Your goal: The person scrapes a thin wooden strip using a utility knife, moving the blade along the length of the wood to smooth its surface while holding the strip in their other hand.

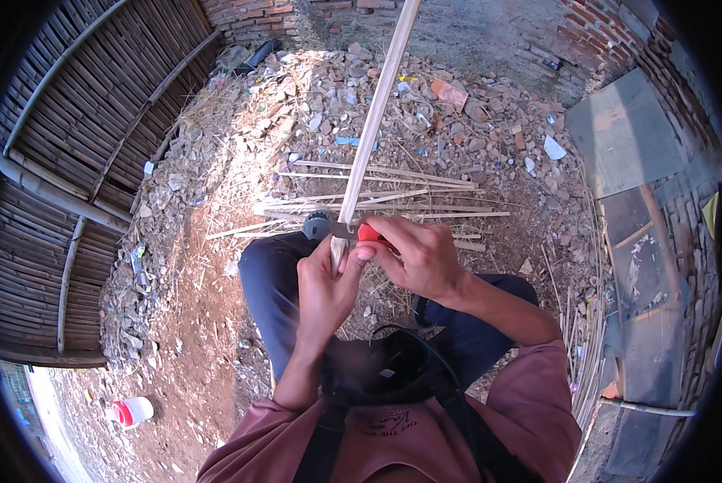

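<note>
A long pale strip of split bamboo or wood [374, 121] slants up and away from between my knees. Near its lower end my left hand [322, 291] is closed round it, thumb along the side. My right hand [427, 256] grips a knife by its red handle [368, 233], and the short blade lies across the strip just above my left thumb. The right thumb tip sits close to the left one, by the strip's near end. Beyond my hands, several similar thin strips [457, 215] lie in a loose pile on the ground.
Rubble and broken brick [337, 105] cover the ground ahead, up to a brick wall [473, 40]. A bamboo-slat wall [63, 185] stands at left. Worn boards [647, 298] lean along the right. A white container with a red lid [135, 412] lies at lower left.
</note>
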Tool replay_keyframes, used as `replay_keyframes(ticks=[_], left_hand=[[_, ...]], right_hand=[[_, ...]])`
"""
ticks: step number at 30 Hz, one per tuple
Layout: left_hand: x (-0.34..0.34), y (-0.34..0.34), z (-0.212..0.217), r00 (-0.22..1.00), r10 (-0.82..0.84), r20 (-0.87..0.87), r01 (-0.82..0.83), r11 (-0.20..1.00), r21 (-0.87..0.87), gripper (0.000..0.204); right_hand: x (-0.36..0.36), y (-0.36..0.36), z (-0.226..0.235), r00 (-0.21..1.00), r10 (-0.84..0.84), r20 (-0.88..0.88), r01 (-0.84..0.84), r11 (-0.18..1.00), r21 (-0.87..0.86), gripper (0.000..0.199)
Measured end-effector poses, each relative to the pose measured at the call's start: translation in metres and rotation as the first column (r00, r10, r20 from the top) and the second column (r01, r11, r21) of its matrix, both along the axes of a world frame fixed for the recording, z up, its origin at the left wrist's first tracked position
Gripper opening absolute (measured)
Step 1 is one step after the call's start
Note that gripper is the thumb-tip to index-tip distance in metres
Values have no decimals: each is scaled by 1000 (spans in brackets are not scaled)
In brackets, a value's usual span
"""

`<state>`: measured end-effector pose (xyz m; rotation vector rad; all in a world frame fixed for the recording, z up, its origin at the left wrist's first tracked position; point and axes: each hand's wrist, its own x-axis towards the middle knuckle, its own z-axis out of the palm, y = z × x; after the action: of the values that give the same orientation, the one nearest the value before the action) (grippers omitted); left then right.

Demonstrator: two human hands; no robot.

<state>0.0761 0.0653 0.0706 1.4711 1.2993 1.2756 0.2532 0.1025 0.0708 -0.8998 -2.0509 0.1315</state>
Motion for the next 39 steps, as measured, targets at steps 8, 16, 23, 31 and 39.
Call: replay_keyframes(ticks=[8,16,23,31,39], left_hand=[[-1,-3,4,994,48,-101,-50,999,-22,30],[-6,-3,4,998,-39,-42,39,999,-4,33],[-9,-7,3,904,-249,347,284,957,-54,22],[-20,-7,9,897,-297,326,371,909,-191,32],[-24,-7,4,865,-319,387,416,887,-198,18]], right_hand=[[2,5,7,998,33,-55,-33,999,5,29],[11,13,-2,991,136,21,-136,991,14,27],[9,14,-3,976,213,-37,-212,977,16,27],[10,13,-5,970,244,-16,-244,970,-1,29],[7,11,-8,976,216,1,-216,976,29,30]])
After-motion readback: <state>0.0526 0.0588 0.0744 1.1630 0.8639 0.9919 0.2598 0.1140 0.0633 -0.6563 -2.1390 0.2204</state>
